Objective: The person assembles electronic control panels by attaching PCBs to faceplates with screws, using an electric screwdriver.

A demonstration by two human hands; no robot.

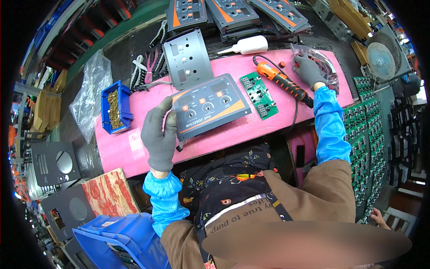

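My left hand (160,134), in a grey glove, grips the left edge of a grey and orange control panel (210,107) with several round dials. The panel lies tilted over the pink mat (121,154). At the right, my gloved right hand (309,71) reaches into a clear plastic bag (330,67) of small red and dark parts; its fingers are curled and whatever they hold is hidden. Between the hands lie a green circuit board (259,95) and an orange and black electric screwdriver (282,82). A small red knob (281,64) sits near the screwdriver's cord.
Left of the panel stands a blue bin (126,117) of small brass-coloured screws. Behind are a bare grey plate (188,58), a white squeeze bottle (251,45) and stacked panels (233,18). Many circuit boards (365,148) and a fan (381,60) are at the right. Another person's hand (380,218) shows lower right.
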